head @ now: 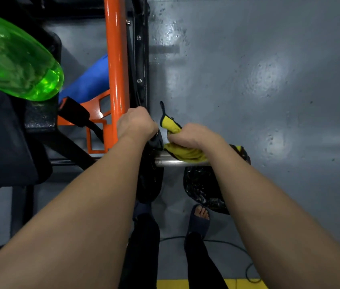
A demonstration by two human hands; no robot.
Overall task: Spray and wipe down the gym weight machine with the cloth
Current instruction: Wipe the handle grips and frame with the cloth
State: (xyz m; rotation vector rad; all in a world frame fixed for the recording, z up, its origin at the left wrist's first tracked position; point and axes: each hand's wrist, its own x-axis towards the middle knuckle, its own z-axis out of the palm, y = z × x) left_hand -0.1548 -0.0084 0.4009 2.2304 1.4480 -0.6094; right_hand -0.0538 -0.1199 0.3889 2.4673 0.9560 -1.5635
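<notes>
**Cleaning kit and machine: items as found**

Cloth (182, 152): yellow with dark edging, bunched. It is draped over the steel bar (166, 160) and gripped from above by the right hand (192, 136). One corner, with a dark loop, sticks up free.

Weight machine (115, 59): glossy orange upright post on a black frame. The polished steel bar lies horizontal and carries a black weight plate (151, 180), seen edge-on. The left hand (136, 124) curls over the plate's top rim.

Green bottle (16, 59): translucent, tilted, blurred. It sits upper left, close to the camera, cut off by the picture edge.
</notes>
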